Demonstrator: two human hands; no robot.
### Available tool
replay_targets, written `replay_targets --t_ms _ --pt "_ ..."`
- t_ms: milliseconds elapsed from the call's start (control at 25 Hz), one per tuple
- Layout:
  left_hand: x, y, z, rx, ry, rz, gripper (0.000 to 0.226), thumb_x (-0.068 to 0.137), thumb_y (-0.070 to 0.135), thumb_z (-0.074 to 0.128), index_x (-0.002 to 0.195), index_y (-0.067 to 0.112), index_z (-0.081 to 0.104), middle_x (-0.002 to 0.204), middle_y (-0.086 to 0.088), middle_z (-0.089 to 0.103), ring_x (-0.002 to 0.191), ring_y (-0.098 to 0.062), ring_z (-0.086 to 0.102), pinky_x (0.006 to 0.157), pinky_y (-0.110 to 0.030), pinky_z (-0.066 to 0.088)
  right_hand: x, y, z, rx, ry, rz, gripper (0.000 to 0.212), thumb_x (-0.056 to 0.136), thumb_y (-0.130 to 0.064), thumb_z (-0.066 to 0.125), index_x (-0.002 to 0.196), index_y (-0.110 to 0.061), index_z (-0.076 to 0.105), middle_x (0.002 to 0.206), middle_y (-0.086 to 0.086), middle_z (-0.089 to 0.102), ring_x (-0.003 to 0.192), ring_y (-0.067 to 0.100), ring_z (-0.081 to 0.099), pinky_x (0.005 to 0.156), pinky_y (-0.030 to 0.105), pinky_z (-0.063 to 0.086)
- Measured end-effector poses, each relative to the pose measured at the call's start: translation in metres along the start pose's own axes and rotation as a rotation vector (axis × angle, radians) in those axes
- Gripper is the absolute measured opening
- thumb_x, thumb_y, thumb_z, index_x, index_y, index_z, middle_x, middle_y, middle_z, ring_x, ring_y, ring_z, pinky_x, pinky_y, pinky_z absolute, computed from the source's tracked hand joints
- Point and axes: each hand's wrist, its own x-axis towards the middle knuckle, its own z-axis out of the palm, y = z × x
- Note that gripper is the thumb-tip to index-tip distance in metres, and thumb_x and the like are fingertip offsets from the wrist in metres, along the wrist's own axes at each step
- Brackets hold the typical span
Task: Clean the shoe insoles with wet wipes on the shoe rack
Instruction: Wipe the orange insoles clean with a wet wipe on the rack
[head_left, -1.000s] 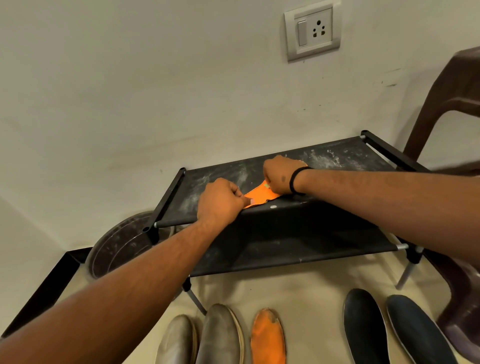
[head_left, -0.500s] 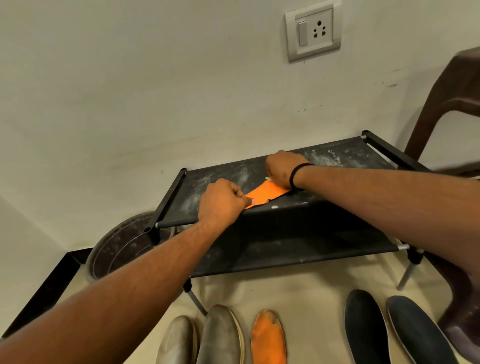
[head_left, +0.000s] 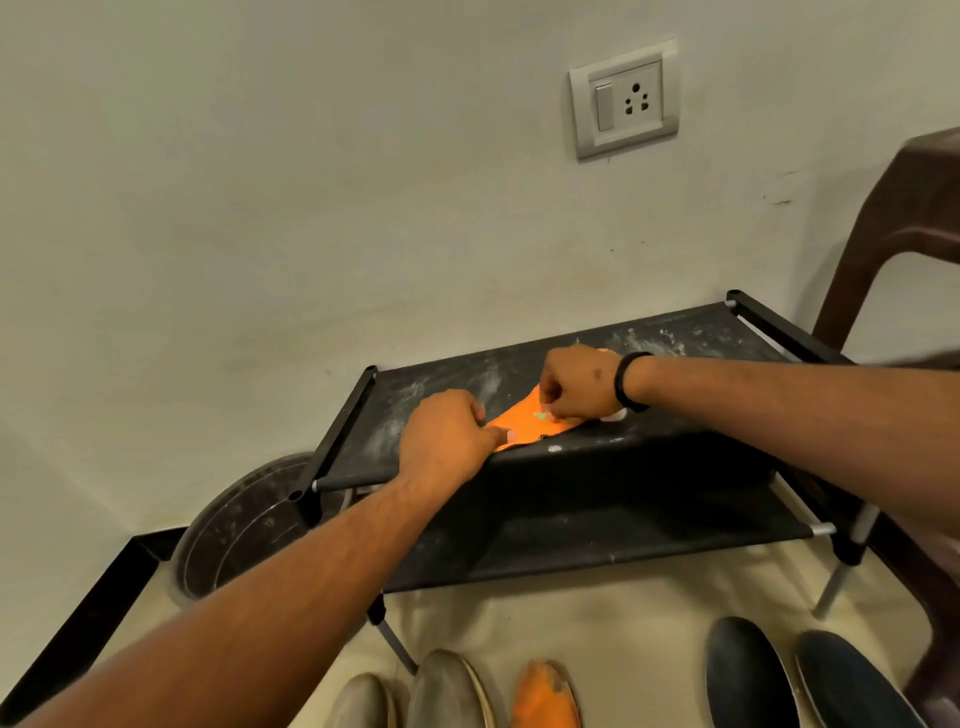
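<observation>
An orange insole (head_left: 522, 422) lies flat on the top shelf of the black fabric shoe rack (head_left: 691, 338), near its front edge. My left hand (head_left: 447, 434) pins the insole's near end with curled fingers and thumb. My right hand (head_left: 576, 387), with a black band on its wrist, is curled over the insole's far end and presses a small white wet wipe (head_left: 613, 414) onto it; only a bit of the wipe shows under the hand.
The rack's top is dusty with white marks. A second orange insole (head_left: 545, 696), two grey shoes (head_left: 447, 691) and two dark insoles (head_left: 748, 675) lie on the floor in front. A round dark basin (head_left: 244, 525) stands left of the rack, a brown plastic chair (head_left: 904, 218) right.
My right hand slid along the insole, away toward the rack's back and then back again, rubbing with the wipe. My left hand kept its hold on the near end.
</observation>
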Motion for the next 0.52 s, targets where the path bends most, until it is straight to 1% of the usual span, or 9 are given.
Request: replay_targets --t_ms 80,120,160,200,280,320,400,440,520 --pt "0.004 0.001 -0.001 0.031 -0.041 0.005 0.035 0.080 0.048 0.077 0.097 0.020 0.064 0.087 0.007 0.062 0.084 -0.013 0.062 0.075 -0.032 0.053 -0.016 0.009 -0.017 0.167 -0.048 -0.005 0.022 0.087 -0.013 0.069 0.067 -0.020 0.067 0.072 -0.011 0.064 0.068 0.004 0.058 0.066 0.020 0.044" --pt "0.006 0.001 -0.001 0.023 -0.071 0.007 0.033 0.081 0.046 0.077 0.097 0.021 0.063 0.087 0.007 0.060 0.084 -0.013 0.061 0.073 -0.030 0.050 -0.021 0.015 -0.025 0.273 -0.020 0.015 0.016 0.087 -0.014 0.070 0.072 -0.019 0.070 0.076 -0.010 0.067 0.072 0.004 0.060 0.067 0.019 0.047" --pt "0.010 0.000 -0.001 0.002 -0.104 0.011 0.029 0.083 0.043 0.076 0.092 0.021 0.062 0.084 0.007 0.059 0.082 -0.013 0.060 0.070 -0.028 0.047 -0.025 0.019 -0.031 0.388 0.025 0.035 0.008 0.088 -0.015 0.071 0.080 -0.014 0.073 0.081 -0.006 0.070 0.076 0.008 0.064 0.069 0.021 0.051" --pt "0.014 -0.002 -0.001 -0.027 -0.138 0.012 0.024 0.085 0.040 0.075 0.084 0.020 0.061 0.078 0.007 0.058 0.077 -0.012 0.059 0.066 -0.028 0.044 -0.028 0.024 -0.035 0.501 0.049 0.048 0.006 0.088 -0.014 0.071 0.086 -0.009 0.074 0.084 0.001 0.073 0.079 0.015 0.068 0.072 0.026 0.056" --pt "0.020 -0.004 -0.002 -0.083 -0.168 0.005 0.030 0.091 0.034 0.069 0.069 0.017 0.058 0.068 0.003 0.056 0.067 -0.014 0.055 0.062 -0.027 0.040 -0.031 0.029 -0.039 0.712 -0.014 0.078 0.010 0.092 -0.010 0.066 0.096 -0.002 0.070 0.088 0.016 0.074 0.076 0.026 0.071 0.073 0.038 0.060" --pt "0.022 -0.004 -0.004 -0.108 -0.160 0.009 0.033 0.094 0.033 0.066 0.068 0.012 0.058 0.067 0.000 0.055 0.066 -0.015 0.053 0.062 -0.027 0.039 -0.033 0.028 -0.040 0.768 -0.083 0.099 0.011 0.094 -0.010 0.063 0.100 -0.001 0.066 0.089 0.021 0.073 0.071 0.029 0.070 0.070 0.040 0.060" --pt "0.025 -0.003 -0.011 -0.160 -0.139 0.018 0.032 0.097 0.031 0.061 0.079 0.004 0.064 0.071 -0.004 0.055 0.065 -0.016 0.051 0.061 -0.026 0.037 -0.037 0.027 -0.037 0.801 -0.160 0.125 0.013 0.098 -0.012 0.058 0.107 -0.002 0.059 0.089 0.024 0.071 0.062 0.026 0.067 0.060 0.035 0.058" --pt "0.027 -0.003 -0.016 -0.171 -0.150 0.014 0.031 0.098 0.030 0.061 0.085 0.003 0.068 0.073 -0.004 0.057 0.067 -0.015 0.051 0.061 -0.025 0.037 -0.037 0.026 -0.035 0.813 -0.146 0.129 0.014 0.097 -0.012 0.059 0.108 -0.003 0.058 0.087 0.023 0.071 0.058 0.023 0.066 0.055 0.032 0.056" --pt "0.032 -0.008 -0.026 -0.135 -0.183 0.017 0.028 0.095 0.031 0.065 0.089 0.005 0.072 0.077 -0.002 0.063 0.071 -0.014 0.056 0.065 -0.026 0.043 -0.035 0.025 -0.031 0.768 -0.002 0.091 0.014 0.093 -0.009 0.065 0.104 -0.002 0.061 0.081 0.016 0.071 0.057 0.017 0.066 0.053 0.028 0.054"
